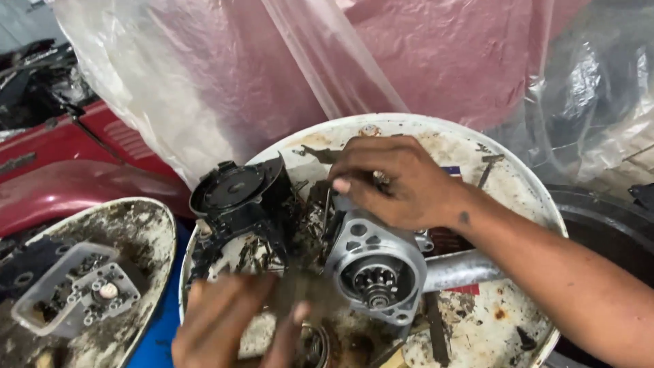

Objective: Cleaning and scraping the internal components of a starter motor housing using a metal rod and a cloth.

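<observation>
Left hand (231, 320) over tray (524, 197) holding starter motor (378, 269).

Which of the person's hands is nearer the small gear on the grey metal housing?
Right. The right hand rests on the housing just above the gear; the left hand, blurred, sits lower left, apart.

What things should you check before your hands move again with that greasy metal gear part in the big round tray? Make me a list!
1. Right hand has a hold on the grey metal gear housing: ok, it rests on top of it.
2. Left hand seen sharply: not ok, it is blurred at the bottom edge.
3. Left hand holding something: cannot tell.
4. Gear housing inside the round white tray: ok.
5. Black round-capped part clear of the right hand: ok, it sits to the side, untouched.
6. Loose bits around the housing: not ok, small dark scraps and grime litter the tray.
</observation>
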